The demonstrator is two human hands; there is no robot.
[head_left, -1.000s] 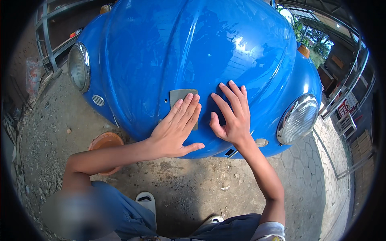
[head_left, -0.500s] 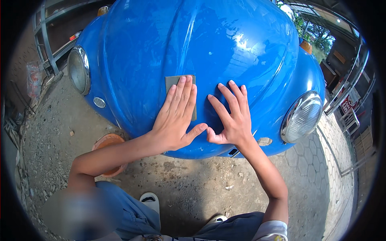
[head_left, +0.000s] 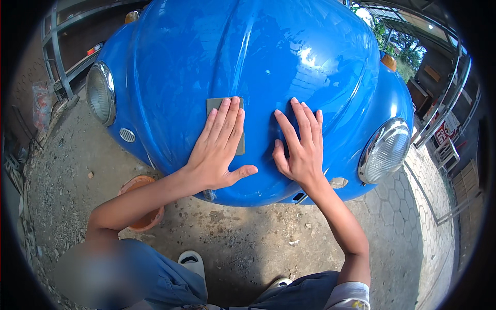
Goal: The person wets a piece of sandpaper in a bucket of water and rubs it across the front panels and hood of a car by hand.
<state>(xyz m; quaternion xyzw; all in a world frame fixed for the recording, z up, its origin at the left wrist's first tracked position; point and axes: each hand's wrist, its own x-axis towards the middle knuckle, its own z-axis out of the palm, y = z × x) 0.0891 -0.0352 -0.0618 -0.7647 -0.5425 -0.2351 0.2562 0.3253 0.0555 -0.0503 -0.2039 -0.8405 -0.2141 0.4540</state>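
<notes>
Perhaps uneven pressure is risking scratches, as the flat left grip (head_left: pixel 214 149) is pinning, not clasping, the sandpaper sheet (head_left: pixel 213 105) near the blue car hood (head_left: pixel 279 85)'s front edge, the right grip (head_left: pixel 302 151) lying spread, empty.

Seemingly an open-sided workshop, blue car (head_left: pixel 262 98), metal frames (head_left: pixel 58 51), dusty ground (head_left: pixel 222 227)

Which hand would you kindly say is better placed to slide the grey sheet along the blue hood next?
Probably the left hand: its fingers lie flat over the grey sheet, while the right hand is spread over the blue hood, apart from the sheet.
</notes>
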